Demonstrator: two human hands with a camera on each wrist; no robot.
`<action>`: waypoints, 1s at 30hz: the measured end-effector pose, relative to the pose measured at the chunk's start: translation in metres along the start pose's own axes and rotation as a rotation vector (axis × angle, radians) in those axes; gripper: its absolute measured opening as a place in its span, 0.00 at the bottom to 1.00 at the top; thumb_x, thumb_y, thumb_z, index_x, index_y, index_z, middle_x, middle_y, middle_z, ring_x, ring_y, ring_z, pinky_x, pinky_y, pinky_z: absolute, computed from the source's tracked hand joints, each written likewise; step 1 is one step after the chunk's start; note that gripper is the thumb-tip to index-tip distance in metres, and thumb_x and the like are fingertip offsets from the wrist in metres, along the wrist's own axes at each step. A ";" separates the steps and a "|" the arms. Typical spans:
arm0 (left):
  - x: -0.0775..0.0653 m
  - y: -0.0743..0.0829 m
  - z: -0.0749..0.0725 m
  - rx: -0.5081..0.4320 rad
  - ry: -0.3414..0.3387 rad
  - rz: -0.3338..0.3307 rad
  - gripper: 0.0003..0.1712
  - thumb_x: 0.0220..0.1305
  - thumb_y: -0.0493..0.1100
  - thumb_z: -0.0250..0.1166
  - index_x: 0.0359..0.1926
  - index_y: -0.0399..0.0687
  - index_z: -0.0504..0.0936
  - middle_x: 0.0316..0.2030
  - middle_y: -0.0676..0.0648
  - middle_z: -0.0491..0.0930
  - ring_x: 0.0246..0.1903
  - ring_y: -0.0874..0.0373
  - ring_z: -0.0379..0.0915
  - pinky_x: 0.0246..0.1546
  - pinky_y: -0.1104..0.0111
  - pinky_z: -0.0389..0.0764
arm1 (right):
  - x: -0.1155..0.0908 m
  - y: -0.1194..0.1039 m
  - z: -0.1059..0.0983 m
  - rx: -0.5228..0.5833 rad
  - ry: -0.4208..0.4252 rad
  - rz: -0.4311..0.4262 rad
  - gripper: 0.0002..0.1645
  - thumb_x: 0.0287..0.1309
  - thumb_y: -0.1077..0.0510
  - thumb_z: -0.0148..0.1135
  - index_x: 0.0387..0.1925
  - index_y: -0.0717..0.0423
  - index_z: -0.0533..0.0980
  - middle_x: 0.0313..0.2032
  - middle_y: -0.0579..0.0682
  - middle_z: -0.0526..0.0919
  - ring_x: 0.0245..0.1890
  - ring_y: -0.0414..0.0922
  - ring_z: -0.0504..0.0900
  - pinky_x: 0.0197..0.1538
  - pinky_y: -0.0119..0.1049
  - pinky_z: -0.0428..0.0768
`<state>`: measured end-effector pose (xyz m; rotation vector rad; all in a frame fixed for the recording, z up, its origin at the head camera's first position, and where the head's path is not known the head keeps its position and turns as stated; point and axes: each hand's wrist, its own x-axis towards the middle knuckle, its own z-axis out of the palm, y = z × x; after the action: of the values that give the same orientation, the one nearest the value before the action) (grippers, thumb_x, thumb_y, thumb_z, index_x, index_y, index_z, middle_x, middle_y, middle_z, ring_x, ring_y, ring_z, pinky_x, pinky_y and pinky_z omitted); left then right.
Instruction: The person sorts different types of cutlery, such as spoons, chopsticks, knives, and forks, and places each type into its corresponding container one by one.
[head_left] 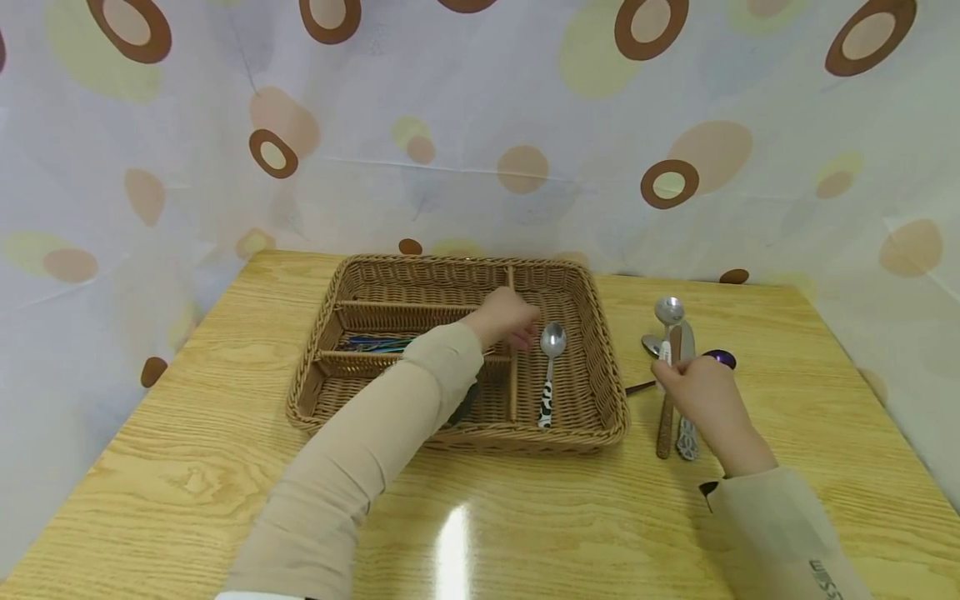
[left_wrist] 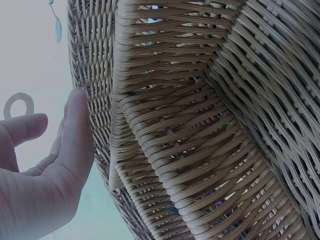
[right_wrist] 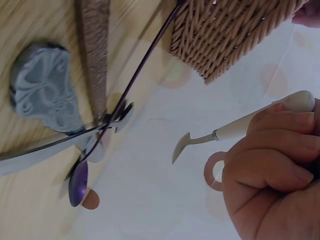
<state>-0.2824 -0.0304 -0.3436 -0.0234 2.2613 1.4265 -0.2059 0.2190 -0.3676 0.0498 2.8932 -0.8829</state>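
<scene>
Left hand (head_left: 506, 318) hangs over the basket (head_left: 540, 435), fingers extended, thumb apart; right hand (head_left: 707, 398) pinches a white-handled spoon (head_left: 666, 346) above the tabletop (head_left: 810, 400), towards its right edge, bowl facing the far edge.

Bright, even light fills the head view, leaving a white streak of glare on the bench (head_left: 570, 517). The left wrist view runs cool and bluish, its backdrop (left_wrist: 30, 65) washed nearly white beside the shaded basket (left_wrist: 200, 150). The right wrist view is dimmer and hazy, with soft shadows near the purple spoon (right_wrist: 78, 185).
</scene>
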 end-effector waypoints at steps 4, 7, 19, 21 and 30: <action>-0.001 0.003 0.000 -0.042 -0.001 0.000 0.20 0.69 0.39 0.49 0.52 0.26 0.74 0.47 0.32 0.79 0.46 0.42 0.79 0.48 0.58 0.80 | -0.003 -0.008 -0.001 0.011 0.021 -0.030 0.26 0.63 0.51 0.40 0.08 0.50 0.54 0.08 0.41 0.53 0.12 0.38 0.52 0.16 0.30 0.55; -0.002 0.005 0.000 -0.077 -0.009 0.004 0.20 0.68 0.39 0.50 0.50 0.24 0.75 0.47 0.32 0.79 0.38 0.45 0.81 0.49 0.57 0.79 | -0.006 -0.015 -0.001 0.012 0.034 -0.050 0.26 0.63 0.51 0.41 0.08 0.50 0.55 0.08 0.41 0.53 0.12 0.38 0.52 0.17 0.30 0.56; 0.001 0.019 0.008 -0.181 -0.059 -0.013 0.19 0.70 0.40 0.50 0.51 0.27 0.75 0.48 0.32 0.78 0.21 0.61 0.73 0.51 0.60 0.79 | -0.025 -0.046 0.005 0.021 0.079 -0.159 0.25 0.60 0.56 0.45 0.08 0.50 0.55 0.09 0.40 0.53 0.12 0.37 0.51 0.17 0.29 0.55; 0.002 0.020 0.009 -0.185 -0.072 -0.017 0.20 0.70 0.40 0.50 0.52 0.27 0.75 0.50 0.32 0.77 0.20 0.62 0.73 0.51 0.60 0.79 | -0.028 -0.051 0.007 0.019 0.084 -0.173 0.26 0.61 0.56 0.46 0.08 0.50 0.55 0.09 0.40 0.53 0.12 0.37 0.51 0.17 0.29 0.56; 0.006 0.024 0.016 -0.212 -0.057 -0.031 0.18 0.68 0.41 0.53 0.47 0.29 0.79 0.48 0.35 0.80 0.39 0.47 0.82 0.44 0.64 0.82 | -0.039 -0.070 0.013 0.012 0.085 -0.204 0.25 0.60 0.57 0.47 0.08 0.50 0.56 0.09 0.41 0.55 0.12 0.37 0.53 0.17 0.28 0.56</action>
<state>-0.2876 -0.0042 -0.3310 -0.0831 2.0468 1.6230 -0.1703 0.1538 -0.3350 -0.2159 3.0127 -0.9521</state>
